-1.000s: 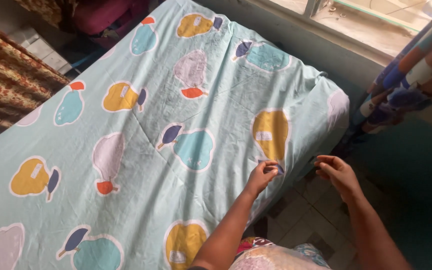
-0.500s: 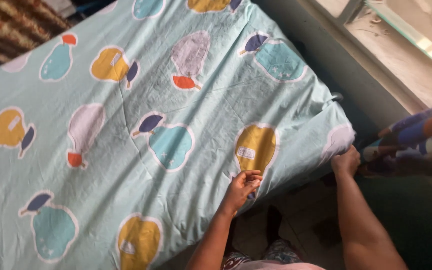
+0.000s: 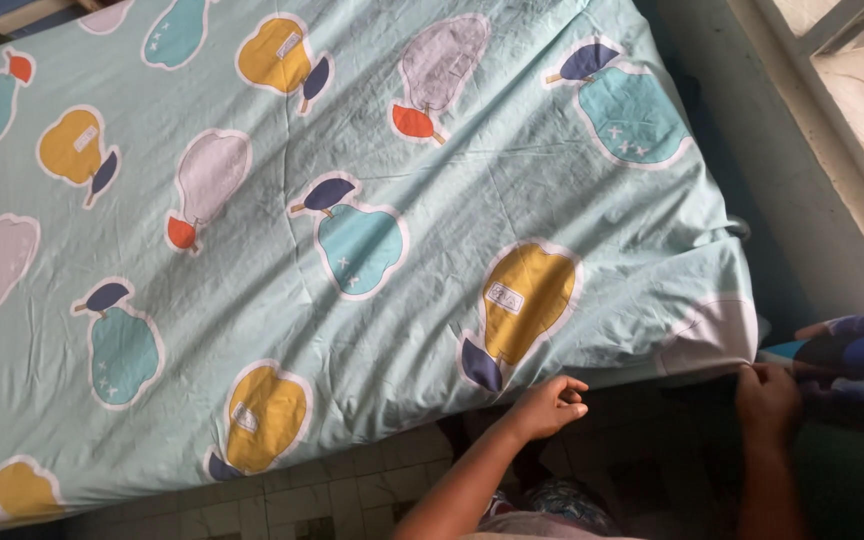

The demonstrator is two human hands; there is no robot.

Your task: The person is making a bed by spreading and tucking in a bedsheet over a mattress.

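1. Here the step in hand looks like fitting the pear-print sheet (image 3: 352, 240) over the bed's mattress, with the work now at the near corner beside the window wall (image 3: 802, 190).
2. The right hand (image 3: 767, 400) is at that corner, fingers pressed together in a grip on the sheet's hanging hem where a pale pear shape folds over the edge.
3. The left hand (image 3: 549, 405) sits just under the near edge, below the yellow pear (image 3: 522, 300); its fingers are curled loosely, and whether they actually pinch cloth cannot be told.
4. The sheet lies spread flat across the mattress, lightly creased, its near edge draping toward the tiled floor (image 3: 352, 500).
5. As a judgement, the next move calls for drawing the corner down taut, and the left hand would need a firmer hold on the edge.
6. A blue patterned cloth (image 3: 857, 350) hangs just beside the right hand.
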